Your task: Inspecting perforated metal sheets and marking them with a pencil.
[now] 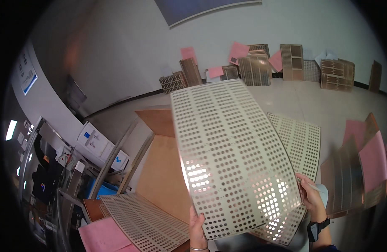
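A large pale panel [227,143] covered in rows of round shiny spots is held up in front of me, slightly bowed. My left hand [196,229] is closed on its lower left edge, thumb on the front face. On the right edge, lower down, my right hand [310,194] grips the same panel; some of its fingers are hidden behind it. Another dotted panel [302,136] stands behind the held one, partly covered by it. At lower left a similar dotted panel [139,216] leans against a plain brown board [160,168].
Pink sheets [103,237] lie at lower left beside a metal frame [128,166]. More panels with pink sheets [372,157] stand close on the right. Several patterned panels [254,69] lean along the far wall. A white appliance-like box [94,140] is at left.
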The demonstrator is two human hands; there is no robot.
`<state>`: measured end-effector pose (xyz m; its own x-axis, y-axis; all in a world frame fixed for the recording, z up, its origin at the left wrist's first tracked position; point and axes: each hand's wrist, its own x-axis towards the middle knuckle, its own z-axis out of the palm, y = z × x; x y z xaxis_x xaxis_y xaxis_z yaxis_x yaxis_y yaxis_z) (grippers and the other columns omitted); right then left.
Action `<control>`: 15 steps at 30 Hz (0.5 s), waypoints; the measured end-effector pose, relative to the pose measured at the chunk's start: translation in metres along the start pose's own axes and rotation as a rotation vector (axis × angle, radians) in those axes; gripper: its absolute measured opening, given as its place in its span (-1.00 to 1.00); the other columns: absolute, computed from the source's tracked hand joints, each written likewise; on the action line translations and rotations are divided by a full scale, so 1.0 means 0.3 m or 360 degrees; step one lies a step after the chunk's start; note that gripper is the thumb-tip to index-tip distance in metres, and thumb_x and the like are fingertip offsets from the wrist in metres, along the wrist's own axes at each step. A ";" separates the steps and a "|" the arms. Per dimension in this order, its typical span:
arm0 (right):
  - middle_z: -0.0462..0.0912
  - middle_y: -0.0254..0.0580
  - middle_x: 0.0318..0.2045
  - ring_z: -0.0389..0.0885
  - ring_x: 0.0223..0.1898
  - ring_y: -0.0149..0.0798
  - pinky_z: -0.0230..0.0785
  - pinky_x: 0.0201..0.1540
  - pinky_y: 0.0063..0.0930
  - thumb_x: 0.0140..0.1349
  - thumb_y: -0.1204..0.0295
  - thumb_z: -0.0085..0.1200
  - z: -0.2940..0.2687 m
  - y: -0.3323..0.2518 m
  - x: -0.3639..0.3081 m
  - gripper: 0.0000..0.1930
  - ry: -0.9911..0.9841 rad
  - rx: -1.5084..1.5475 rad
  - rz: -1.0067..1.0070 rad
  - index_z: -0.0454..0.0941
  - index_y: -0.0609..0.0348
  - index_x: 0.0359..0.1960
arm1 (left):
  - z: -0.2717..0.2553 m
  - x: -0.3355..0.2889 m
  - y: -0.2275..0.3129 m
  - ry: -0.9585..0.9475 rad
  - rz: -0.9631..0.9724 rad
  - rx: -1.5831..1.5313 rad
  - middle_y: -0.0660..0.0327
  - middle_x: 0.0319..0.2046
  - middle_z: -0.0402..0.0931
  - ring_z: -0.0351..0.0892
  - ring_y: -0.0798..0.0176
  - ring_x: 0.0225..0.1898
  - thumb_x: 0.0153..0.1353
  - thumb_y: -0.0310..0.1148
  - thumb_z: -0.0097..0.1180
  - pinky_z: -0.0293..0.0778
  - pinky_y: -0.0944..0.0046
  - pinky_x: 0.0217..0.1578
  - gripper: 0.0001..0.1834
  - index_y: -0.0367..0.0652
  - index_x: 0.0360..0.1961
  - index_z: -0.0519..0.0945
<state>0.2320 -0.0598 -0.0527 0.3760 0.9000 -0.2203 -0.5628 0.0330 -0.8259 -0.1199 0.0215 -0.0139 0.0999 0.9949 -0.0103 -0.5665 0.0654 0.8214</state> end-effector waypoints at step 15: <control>0.37 -0.19 0.17 0.43 0.11 -0.28 0.40 0.10 -0.32 0.36 0.31 -0.10 -0.043 0.026 0.013 -0.47 0.0057 0.0473 -0.0371 0.07 0.04 0.32 | 0.086 0.034 -0.013 -0.0405 -0.0233 -0.0367 0.05 0.36 0.03 0.03 0.08 0.35 0.35 0.15 -0.39 -0.04 0.04 0.33 -0.28 -0.10 0.38 0.05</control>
<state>0.2387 -0.0617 -0.0666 0.5418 0.8378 -0.0668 -0.6461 0.3643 -0.6707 -0.0957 0.0294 -0.0025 0.3774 0.9248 0.0476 -0.6978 0.2502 0.6712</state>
